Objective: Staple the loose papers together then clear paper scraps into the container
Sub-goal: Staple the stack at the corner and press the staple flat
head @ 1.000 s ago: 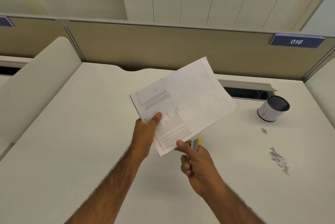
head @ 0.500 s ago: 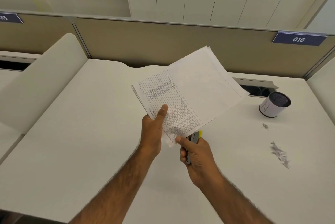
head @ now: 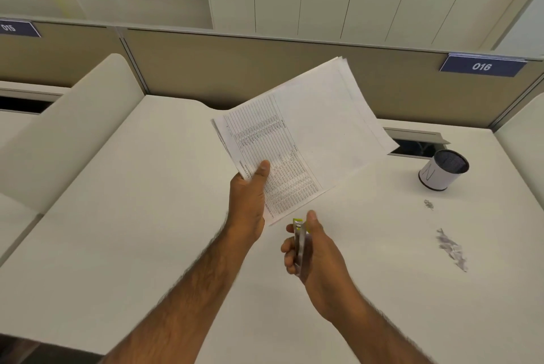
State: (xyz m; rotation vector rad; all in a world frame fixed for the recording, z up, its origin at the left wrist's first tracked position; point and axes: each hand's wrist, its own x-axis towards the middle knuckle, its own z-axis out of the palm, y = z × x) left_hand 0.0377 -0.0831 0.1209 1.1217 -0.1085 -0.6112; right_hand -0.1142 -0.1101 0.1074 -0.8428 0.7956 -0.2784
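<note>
My left hand [head: 248,200] grips the near corner of a stack of white printed papers [head: 306,140], held tilted above the desk, thumb on top. My right hand [head: 312,251] is shut on a small stapler [head: 299,241] with a yellow tip, just below and to the right of the papers' near corner, apart from them. Grey paper scraps [head: 450,249] lie on the desk at the right, with a smaller bit [head: 429,204] beyond them. A white cylindrical container [head: 441,171] with a dark mesh inside stands at the back right.
The white desk [head: 132,231] is bounded by a tan partition [head: 182,69] at the back and curved dividers at both sides. A cable slot [head: 418,146] opens in the desk behind the container. Cabinets stand beyond the partition.
My right hand has pulled the stapler down and away from the papers' corner, where it was pressed before. The papers have lifted slightly in my left hand.
</note>
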